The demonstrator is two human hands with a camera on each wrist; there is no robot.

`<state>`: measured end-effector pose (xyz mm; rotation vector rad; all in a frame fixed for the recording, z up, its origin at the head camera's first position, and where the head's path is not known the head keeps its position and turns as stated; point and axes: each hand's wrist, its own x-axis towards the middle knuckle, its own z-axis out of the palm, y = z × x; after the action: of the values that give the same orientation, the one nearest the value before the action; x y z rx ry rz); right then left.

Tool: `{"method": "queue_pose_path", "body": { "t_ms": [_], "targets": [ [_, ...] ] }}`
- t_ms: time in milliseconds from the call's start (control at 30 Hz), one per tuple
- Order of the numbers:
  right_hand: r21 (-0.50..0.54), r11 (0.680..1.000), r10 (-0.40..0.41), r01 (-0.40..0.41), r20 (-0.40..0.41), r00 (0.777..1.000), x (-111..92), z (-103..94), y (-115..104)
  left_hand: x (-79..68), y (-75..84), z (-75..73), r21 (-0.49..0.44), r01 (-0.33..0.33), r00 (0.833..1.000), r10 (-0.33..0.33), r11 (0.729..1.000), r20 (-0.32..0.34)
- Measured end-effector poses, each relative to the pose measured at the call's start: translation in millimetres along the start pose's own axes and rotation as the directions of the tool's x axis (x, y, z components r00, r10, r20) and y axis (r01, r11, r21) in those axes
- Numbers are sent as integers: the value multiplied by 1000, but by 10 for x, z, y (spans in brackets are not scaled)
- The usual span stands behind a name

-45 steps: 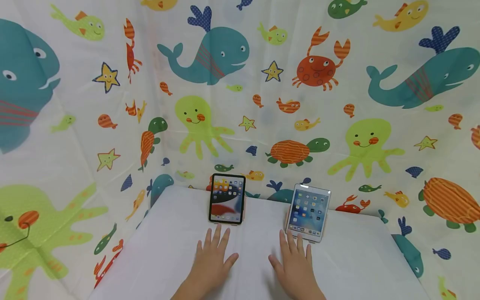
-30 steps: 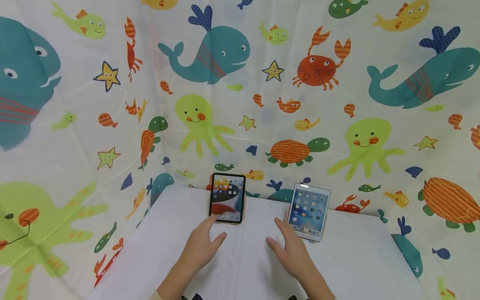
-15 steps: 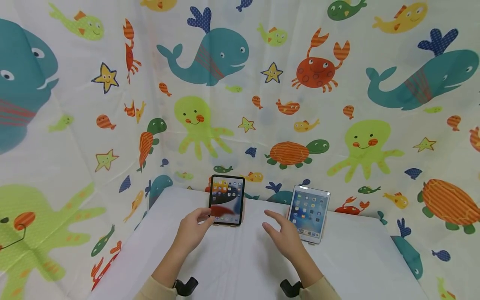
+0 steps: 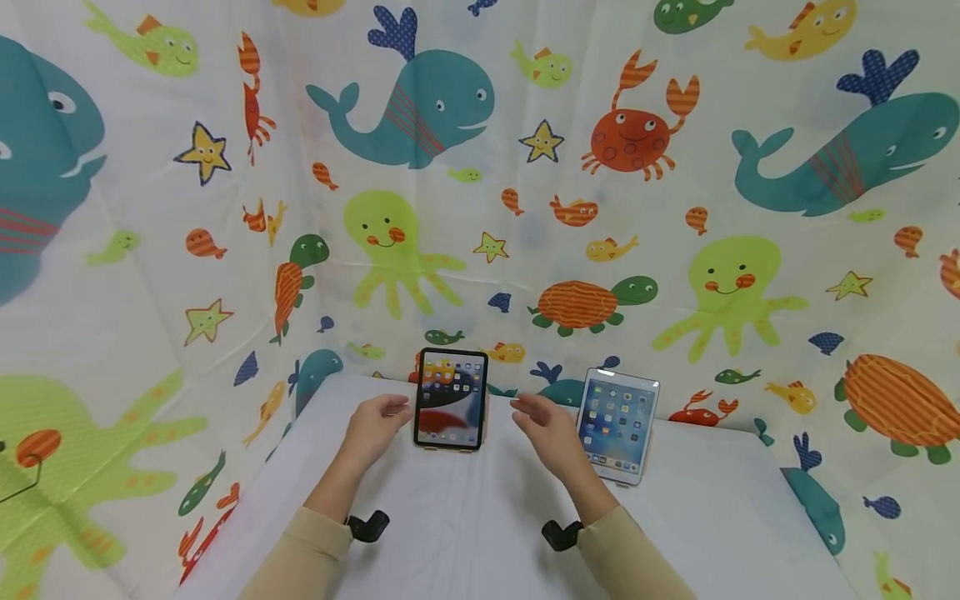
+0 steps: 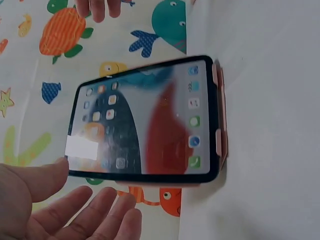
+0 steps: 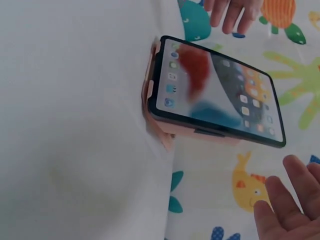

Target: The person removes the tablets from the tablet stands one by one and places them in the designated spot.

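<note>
A black-framed tablet leans on a pink stand, its screen lit with app icons. Just left of it is my left hand, fingers loosely bent and holding nothing. In the left wrist view the left thumb lies very close to the tablet's edge; whether it touches I cannot tell. On the other side, my right hand hovers between the two tablets, apart from the black-framed one, also holding nothing. Its fingers are spread in the right wrist view. A white tablet stands just beyond the right hand.
Both tablets stand near the back of a table with a white cover. A cloth printed with sea animals hangs behind and at the sides. Dark wrist-worn devices show at both cuffs.
Both hands have lifted from lying flat in front of the tablets and turned palms inward. They now flank the black-framed tablet, and the sleeves have come into view. The tablets have not moved.
</note>
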<state>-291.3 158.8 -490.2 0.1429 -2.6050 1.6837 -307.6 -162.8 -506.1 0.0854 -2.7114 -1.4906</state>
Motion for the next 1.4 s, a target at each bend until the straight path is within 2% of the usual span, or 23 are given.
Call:
{"method": "queue_pose_path", "body": {
  "t_ms": [200,633,800,1033,1267,1400],
  "targets": [
    [46,999,6,-7,15,1000,215,41,13,200,-36,-58,-4,25,1000,-25,1000,-19],
    [8,1000,12,-12,-1,1000,590,220,16,460,-54,-71,-37,45,999,-44,998,8],
    [28,999,47,-47,-2,999,712,257,17,574,-59,-47,-100,63,998,-60,993,32],
    [54,994,98,-98,-9,995,863,356,96,708,-62,-9,-216,76,997,-72,973,27],
    [61,996,70,-69,-6,998,945,459,129,782,-45,29,-255,68,998,-64,965,23],
    [89,993,79,-77,-21,997,997,494,99,845,-23,49,-279,62,998,-58,958,22]
  ]
}}
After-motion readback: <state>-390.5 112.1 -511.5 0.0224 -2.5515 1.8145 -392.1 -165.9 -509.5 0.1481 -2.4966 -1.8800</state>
